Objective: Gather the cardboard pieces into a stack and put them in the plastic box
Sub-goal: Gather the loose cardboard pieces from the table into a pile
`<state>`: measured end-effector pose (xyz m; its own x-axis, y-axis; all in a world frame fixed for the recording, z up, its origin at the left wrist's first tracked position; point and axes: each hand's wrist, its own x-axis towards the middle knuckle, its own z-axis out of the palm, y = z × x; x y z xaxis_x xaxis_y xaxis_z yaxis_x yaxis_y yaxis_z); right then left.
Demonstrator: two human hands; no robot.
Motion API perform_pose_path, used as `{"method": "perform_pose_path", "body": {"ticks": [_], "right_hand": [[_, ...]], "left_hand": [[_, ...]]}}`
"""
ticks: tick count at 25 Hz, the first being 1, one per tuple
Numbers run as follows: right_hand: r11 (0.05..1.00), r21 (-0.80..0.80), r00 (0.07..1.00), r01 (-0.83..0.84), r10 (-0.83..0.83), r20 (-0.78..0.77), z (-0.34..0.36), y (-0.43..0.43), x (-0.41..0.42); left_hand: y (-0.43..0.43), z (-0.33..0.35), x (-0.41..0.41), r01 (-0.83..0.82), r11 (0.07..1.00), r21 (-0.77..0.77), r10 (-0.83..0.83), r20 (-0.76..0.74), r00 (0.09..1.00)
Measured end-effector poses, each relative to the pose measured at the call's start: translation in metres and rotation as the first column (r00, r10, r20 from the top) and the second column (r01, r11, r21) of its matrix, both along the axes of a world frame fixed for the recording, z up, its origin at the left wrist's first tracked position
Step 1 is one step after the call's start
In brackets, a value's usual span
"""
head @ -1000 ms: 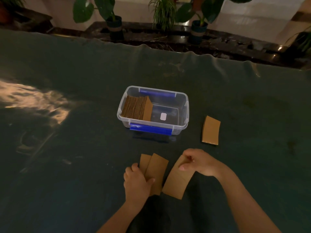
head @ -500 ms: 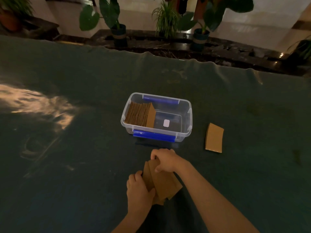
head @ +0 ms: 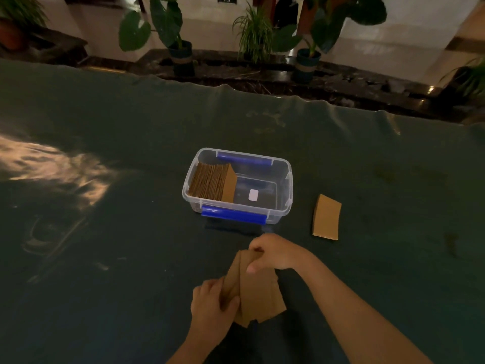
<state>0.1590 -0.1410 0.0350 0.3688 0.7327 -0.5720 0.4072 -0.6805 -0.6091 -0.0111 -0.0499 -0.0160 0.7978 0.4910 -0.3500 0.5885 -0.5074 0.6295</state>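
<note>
Dark green cloth (head: 105, 285) is covering the table. Clear plastic box (head: 287, 189) is sitting mid-table, holding upright cardboard pieces (head: 210, 183) at its left end. Left hand (head: 210, 310) and right hand (head: 273, 252) are both pinching a loose cardboard stack (head: 258, 295) near the box. One single piece (head: 326, 217) is lying right of the box.

I see a dim room, dark green cloth (head: 131, 153) (warm glare at left), potted plants (head: 181, 48), pale wall (head: 393, 35) beyond.
</note>
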Motion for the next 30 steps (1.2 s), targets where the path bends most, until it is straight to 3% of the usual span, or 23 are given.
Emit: {"method": "perform_pose_path", "body": {"ticks": [2,4,8,12,19,25,30], "right_hand": [[0.975,0.046,0.975,0.217,-0.215,-0.057,0.013,-0.024,0.002],[0.893,0.078,0.893,0.443,-0.432,-0.123,0.028,-0.045,0.006],[0.624,0.150,0.635,0.767,-0.703,-0.321,0.062,-0.076,0.016],[0.454,0.244,0.515,0.857,-0.768,-0.381,0.090,-0.096,0.031],[0.348,0.257,0.420,0.902,-0.844,-0.334,0.085,-0.124,0.056],[0.411,0.269,0.474,0.871,-0.848,-0.239,0.071,-0.139,0.083],[0.640,0.184,0.658,0.746,-0.751,-0.056,0.048,-0.138,0.143]], "left_hand": [[-0.005,0.012,0.000,-0.022,0.989,-0.143,0.031,0.056,0.998],[-0.016,0.030,0.009,-0.007,0.982,-0.188,0.019,0.063,0.998],[-0.042,0.064,0.043,0.106,0.990,0.096,-0.117,0.121,0.986],[-0.058,0.083,0.078,0.095,0.963,0.251,-0.176,0.322,0.930],[-0.082,0.097,0.119,0.198,0.958,0.206,-0.265,0.387,0.883],[-0.105,0.075,0.146,0.126,0.979,0.162,-0.183,0.403,0.897],[-0.132,0.043,0.176,0.045,0.997,0.069,-0.064,0.298,0.952]]}}
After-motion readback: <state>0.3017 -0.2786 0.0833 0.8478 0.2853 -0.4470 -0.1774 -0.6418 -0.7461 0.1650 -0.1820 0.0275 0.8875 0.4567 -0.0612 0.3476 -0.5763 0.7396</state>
